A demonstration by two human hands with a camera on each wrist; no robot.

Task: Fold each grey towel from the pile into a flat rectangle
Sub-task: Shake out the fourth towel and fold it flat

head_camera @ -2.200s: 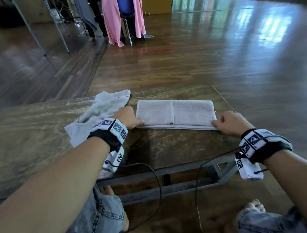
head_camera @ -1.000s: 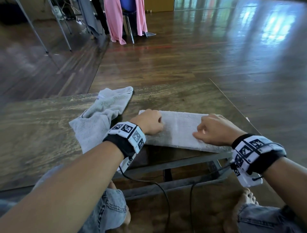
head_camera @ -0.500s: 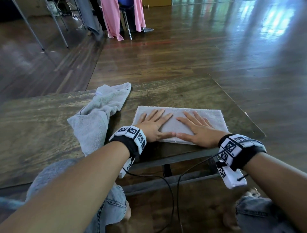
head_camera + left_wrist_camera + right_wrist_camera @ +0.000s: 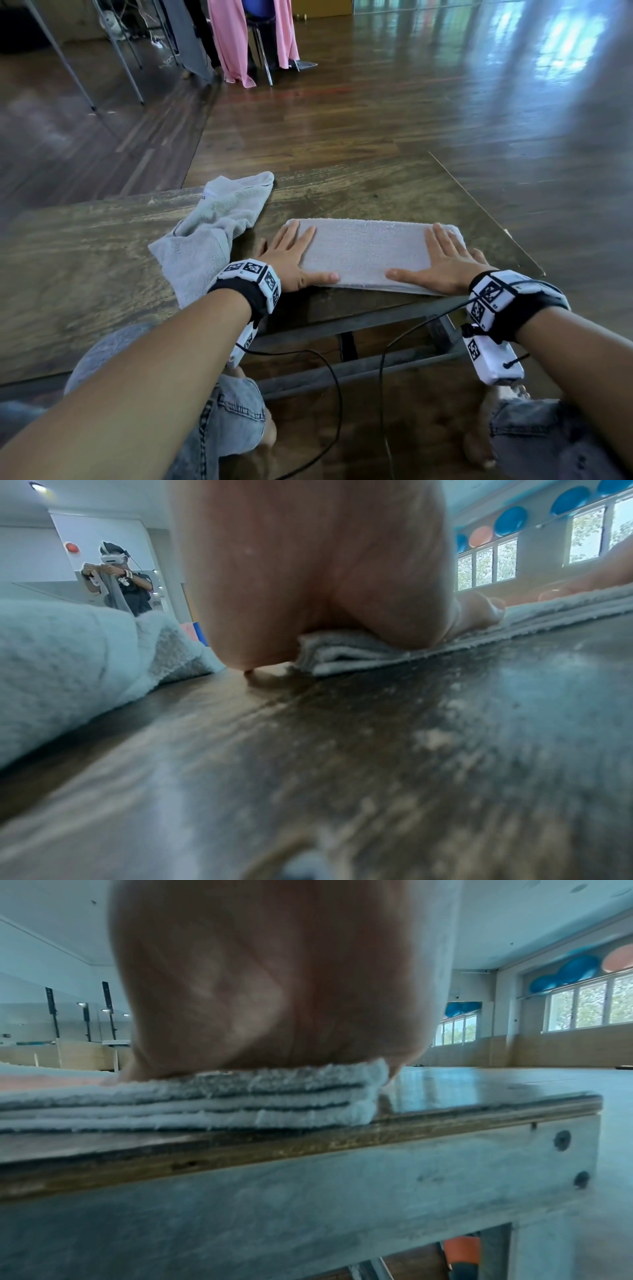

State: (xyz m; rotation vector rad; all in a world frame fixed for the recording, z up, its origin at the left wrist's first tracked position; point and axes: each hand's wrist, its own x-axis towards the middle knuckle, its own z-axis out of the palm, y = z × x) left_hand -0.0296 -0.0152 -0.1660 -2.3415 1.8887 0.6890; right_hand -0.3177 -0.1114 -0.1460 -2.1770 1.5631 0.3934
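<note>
Hands flat, your left hand (image 4: 291,260) and right hand (image 4: 445,262) press the ends of the folded towel (image 4: 366,255) near the table's (image 4: 359,195) front edge, fingers straight and spread. Crumpled towel (image 4: 212,233) lies just left.

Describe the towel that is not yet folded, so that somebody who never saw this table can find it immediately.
Start at the wooden table in front of the seated person. On it, a neatly folded towel lies flat under the left hand and right hand. The unfolded towel lies just left of that one: a crumpled, loose grey heap, with no hand on it.
</note>
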